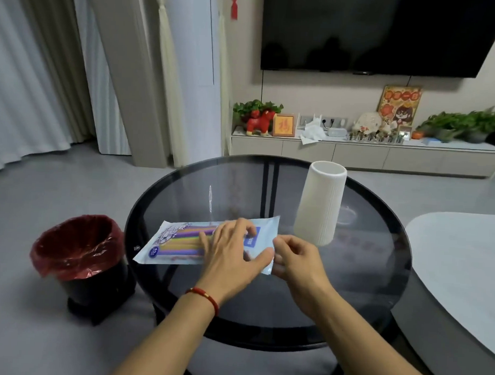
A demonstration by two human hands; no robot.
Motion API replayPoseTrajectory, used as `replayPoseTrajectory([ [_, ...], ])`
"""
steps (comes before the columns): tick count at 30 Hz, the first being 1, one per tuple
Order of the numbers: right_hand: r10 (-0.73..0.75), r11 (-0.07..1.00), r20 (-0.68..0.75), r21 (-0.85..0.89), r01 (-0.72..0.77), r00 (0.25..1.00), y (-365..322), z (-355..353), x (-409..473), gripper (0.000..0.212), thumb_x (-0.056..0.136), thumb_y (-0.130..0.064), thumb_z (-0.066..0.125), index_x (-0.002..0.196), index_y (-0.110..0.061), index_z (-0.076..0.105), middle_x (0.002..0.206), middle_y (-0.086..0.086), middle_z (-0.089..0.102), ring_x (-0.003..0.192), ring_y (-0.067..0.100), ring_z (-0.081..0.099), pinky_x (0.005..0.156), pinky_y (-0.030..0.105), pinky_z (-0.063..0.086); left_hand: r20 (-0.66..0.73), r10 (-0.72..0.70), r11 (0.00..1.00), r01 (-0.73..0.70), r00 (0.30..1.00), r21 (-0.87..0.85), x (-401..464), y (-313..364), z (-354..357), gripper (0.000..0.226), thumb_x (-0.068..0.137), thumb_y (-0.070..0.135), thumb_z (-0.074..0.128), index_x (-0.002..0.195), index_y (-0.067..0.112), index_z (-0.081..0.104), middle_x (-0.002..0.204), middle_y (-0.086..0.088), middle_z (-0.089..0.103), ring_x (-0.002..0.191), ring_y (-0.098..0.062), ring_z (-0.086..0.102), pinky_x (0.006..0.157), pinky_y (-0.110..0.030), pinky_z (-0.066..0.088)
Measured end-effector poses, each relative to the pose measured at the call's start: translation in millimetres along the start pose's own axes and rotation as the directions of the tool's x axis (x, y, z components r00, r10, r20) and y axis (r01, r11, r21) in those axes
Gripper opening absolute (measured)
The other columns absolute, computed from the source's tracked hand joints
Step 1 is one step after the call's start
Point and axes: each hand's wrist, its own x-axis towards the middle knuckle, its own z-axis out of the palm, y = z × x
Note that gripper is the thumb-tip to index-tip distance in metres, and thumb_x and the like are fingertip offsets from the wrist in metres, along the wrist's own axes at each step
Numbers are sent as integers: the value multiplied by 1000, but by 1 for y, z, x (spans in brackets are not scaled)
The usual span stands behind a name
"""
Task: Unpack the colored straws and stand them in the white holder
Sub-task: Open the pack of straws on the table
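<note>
Sealed pack (182,241) of straws (183,237) lies flat on desk (364,275). Left hand (232,254) presses it, fingers straight. Right hand (297,259) pinches its right edge. Holder (320,202) upright just beyond. Red-lined bin (78,251) on floor, left.

The left hand (233,251) covers the middle of the straw packet (182,242), so the right ends of the straws (188,238) are hidden. The packet's right edge is hidden between the two hands, and whether the right hand (297,262) pinches it cannot be told. The print on the packet is too small to read. The inside of the white holder (320,204) cannot be seen. Both forearms run off the bottom edge. The television (386,32) is cut by the top edge.
</note>
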Motion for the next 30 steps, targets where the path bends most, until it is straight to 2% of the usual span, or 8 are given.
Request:
replayPoseTrajectory([
  [2, 31, 992, 60, 118, -38, 998, -3, -2, 3, 21, 104, -16, 61, 108, -2, 76, 105, 19, 81, 94, 33, 79, 76, 38, 65, -62, 24, 1000, -23, 998, 17, 3, 1, 2, 37, 73, 66, 49, 90, 35, 40, 102, 17, 48, 108, -12, 45, 107, -51, 24],
  [4, 84, 966, 140, 232, -115, 987, -6, -5, 5, 21, 105, -20, 62, 110, -5, 76, 109, 18, 81, 92, 26, 80, 70, 31, 64, -98, 26, 1000, -26, 995, 1, 7, 3, 3, 36, 71, 64, 54, 82, 32, 40, 101, 17, 47, 107, -13, 46, 103, -57, 28],
  [6, 140, 927, 193, 319, -197, 971, -6, -8, 7, 20, 104, -19, 63, 107, -6, 77, 111, 18, 81, 90, 24, 80, 68, 29, 63, -127, 25, 1000, -23, 992, 19, 10, 5, 6, 40, 69, 63, 58, 75, 29, 38, 101, 18, 49, 105, -13, 48, 101, -58, 31],
  [10, 174, 840, 283, 457, -292, 943, -4, -8, 13, 18, 94, -16, 68, 94, -7, 83, 113, 22, 79, 96, 29, 81, 73, 34, 65, -165, 28, 999, -31, 986, -15, 14, 4, 7, 39, 69, 57, 61, 71, 26, 39, 97, 17, 51, 99, -13, 49, 96, -55, 34],
  [16, 167, 841, 329, 444, -309, 929, -1, -6, 19, 18, 90, -16, 70, 94, -7, 85, 115, 22, 79, 100, 30, 80, 75, 35, 65, -169, 28, 998, -36, 985, -44, 16, -2, 7, 38, 67, 57, 62, 71, 27, 40, 102, 18, 52, 100, -12, 50, 99, -54, 32],
  [23, 174, 816, 384, 459, -351, 907, 1, -4, 20, 29, 88, -16, 73, 113, -2, 76, 125, 22, 76, 109, 29, 78, 80, 35, 65, -154, 18, 996, -31, 988, -83, 13, -3, 0, 38, 67, 60, 59, 69, 27, 40, 104, 16, 53, 102, -13, 50, 103, -51, 30],
  [30, 111, 883, 398, 381, -274, 910, 3, -2, 18, 22, 95, -11, 70, 111, 0, 80, 122, 22, 77, 110, 27, 77, 84, 32, 63, -159, 21, 994, -37, 987, -98, 8, 4, -3, 32, 69, 54, 57, 67, 26, 39, 100, 14, 53, 101, -13, 49, 99, -48, 33],
])
